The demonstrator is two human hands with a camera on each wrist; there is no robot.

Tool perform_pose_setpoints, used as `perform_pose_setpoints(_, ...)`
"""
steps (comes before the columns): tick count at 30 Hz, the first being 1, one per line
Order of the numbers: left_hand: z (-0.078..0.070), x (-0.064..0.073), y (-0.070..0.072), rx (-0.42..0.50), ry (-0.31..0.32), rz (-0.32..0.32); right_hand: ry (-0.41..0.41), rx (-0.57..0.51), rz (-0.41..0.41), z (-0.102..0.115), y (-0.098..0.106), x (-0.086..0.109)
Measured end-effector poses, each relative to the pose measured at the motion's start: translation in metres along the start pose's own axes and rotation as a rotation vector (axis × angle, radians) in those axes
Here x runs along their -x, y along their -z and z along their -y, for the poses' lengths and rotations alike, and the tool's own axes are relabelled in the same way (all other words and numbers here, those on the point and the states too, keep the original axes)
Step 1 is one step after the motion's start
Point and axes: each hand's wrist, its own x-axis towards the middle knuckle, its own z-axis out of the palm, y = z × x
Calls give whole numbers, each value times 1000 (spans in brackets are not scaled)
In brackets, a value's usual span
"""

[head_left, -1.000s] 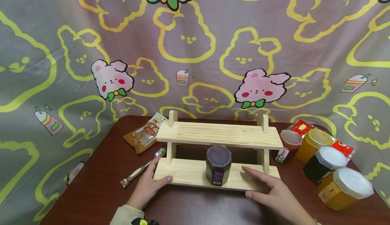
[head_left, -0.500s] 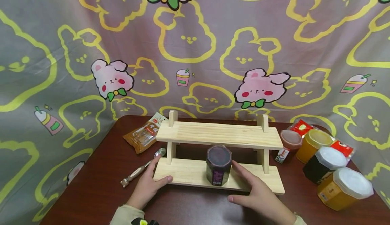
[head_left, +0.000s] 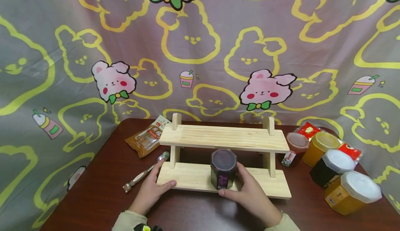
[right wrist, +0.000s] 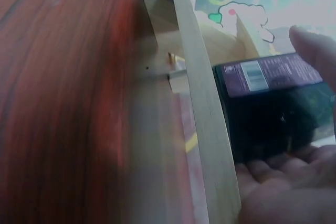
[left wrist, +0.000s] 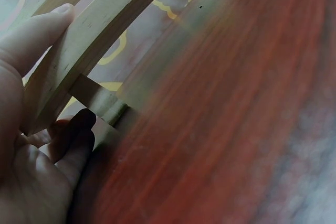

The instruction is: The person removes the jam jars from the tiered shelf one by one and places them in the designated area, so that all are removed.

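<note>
A dark octagonal jar (head_left: 223, 168) with a purple label stands upright on the lower board of a two-tier wooden shelf (head_left: 190, 178). My right hand (head_left: 253, 196) curls about the jar's right side, fingers against that side and thumb in front of its base. In the right wrist view, fingers (right wrist: 283, 174) lie along one side of the jar (right wrist: 273, 114), with the thumb near the label. At the shelf's left end, my left hand (head_left: 153, 189) grips the lower board; the left wrist view has its thumb over the board (left wrist: 89, 45) and fingers below.
Right of the shelf stand a reddish jar (head_left: 296, 147), a yellow-lidded jar (head_left: 322, 147), a dark jar (head_left: 331, 168) and an amber jar (head_left: 351, 192), with red packets (head_left: 309, 130) behind. On the left lie a brown food packet (head_left: 147, 139) and a spoon (head_left: 140, 176).
My right hand has moved left from over the board's right part to the jar, its fingers now at the jar's side. The left hand and the jar have stayed in place.
</note>
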Motion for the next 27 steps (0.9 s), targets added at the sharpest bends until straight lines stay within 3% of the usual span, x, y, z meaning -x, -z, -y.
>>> perform_pose_setpoints(6,0,0,1,14,13,4,-2,16,-49,0,-8,-15)
perform_pose_setpoints(13,0,0,0,9,18,5,17,-12,-23,1,-9,-26)
perform_pose_setpoints(27,-6,2,1,0,-3,11,-14,40,-45,2,-2,-21)
